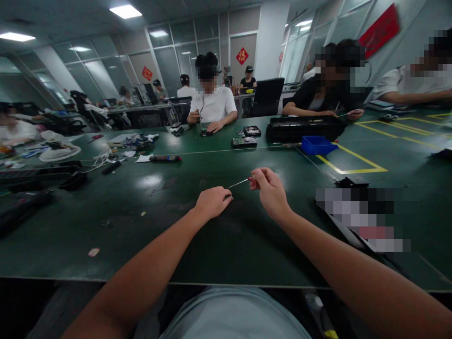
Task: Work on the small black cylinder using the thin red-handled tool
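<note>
My right hand (272, 192) is closed round the reddish handle of a thin screwdriver (238, 183). Its metal shaft points left and slightly down, toward the fingers of my left hand. My left hand (212, 202) rests low over the green table (197, 245), with its fingers curled round a small dark part (228, 196). Most of that part is hidden by the fingers, so I cannot make out its kind. Where the screwdriver tip meets the left fingers, I cannot tell whether it touches the part.
Ahead lie hard drives (244, 142), a long black casing (305, 129) and a blue bin (318, 145). A dark cylindrical tool (165, 158) is to the left, with cables and scraps beyond. A black box (352, 181) stands at right. A person (213, 103) works opposite.
</note>
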`<state>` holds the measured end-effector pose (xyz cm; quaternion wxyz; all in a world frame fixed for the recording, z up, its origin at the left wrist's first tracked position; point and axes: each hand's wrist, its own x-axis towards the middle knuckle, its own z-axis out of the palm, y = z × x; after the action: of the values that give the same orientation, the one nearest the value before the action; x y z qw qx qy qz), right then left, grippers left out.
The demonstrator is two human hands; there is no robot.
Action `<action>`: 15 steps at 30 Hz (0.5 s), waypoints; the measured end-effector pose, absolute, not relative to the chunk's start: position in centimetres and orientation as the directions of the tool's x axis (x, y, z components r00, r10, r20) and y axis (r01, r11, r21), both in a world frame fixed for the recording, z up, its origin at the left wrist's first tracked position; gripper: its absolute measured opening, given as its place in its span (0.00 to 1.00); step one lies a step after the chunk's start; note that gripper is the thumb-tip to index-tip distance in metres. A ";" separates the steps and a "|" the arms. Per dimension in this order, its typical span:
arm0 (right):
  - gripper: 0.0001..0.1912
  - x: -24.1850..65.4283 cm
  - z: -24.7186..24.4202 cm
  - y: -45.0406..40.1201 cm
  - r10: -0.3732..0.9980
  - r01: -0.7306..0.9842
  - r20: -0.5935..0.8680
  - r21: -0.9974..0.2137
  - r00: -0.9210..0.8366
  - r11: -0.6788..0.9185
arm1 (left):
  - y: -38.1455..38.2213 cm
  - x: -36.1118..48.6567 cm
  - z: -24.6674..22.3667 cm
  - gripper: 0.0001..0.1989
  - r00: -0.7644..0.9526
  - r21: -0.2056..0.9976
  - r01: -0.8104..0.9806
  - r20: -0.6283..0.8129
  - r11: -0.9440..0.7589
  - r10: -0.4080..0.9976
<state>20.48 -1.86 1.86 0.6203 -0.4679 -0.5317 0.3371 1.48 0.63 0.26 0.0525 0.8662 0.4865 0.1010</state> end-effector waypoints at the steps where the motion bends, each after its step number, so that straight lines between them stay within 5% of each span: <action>1: 0.12 20.5 1.9 -1.9 0.917 0.077 0.341 -0.940 0.209 0.332 | 0.7 1.3 0.4 0.15 0.486 0.240 0.831 0.126 -0.502 0.865; 10: 0.12 20.7 2.0 -1.8 0.920 0.061 0.339 -0.941 0.199 0.334 | 3.5 -4.0 2.3 0.15 0.167 0.856 0.500 0.054 -0.132 0.984; 15: 0.12 20.9 1.7 -1.6 0.921 0.087 0.344 -0.939 0.181 0.333 | 4.1 -10.0 3.2 0.10 -0.088 0.986 0.024 -0.162 0.165 0.983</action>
<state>20.90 -1.64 1.69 0.6113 -0.4658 -0.5414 0.3411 -10.00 4.12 3.21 0.5096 0.4431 0.5679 0.4705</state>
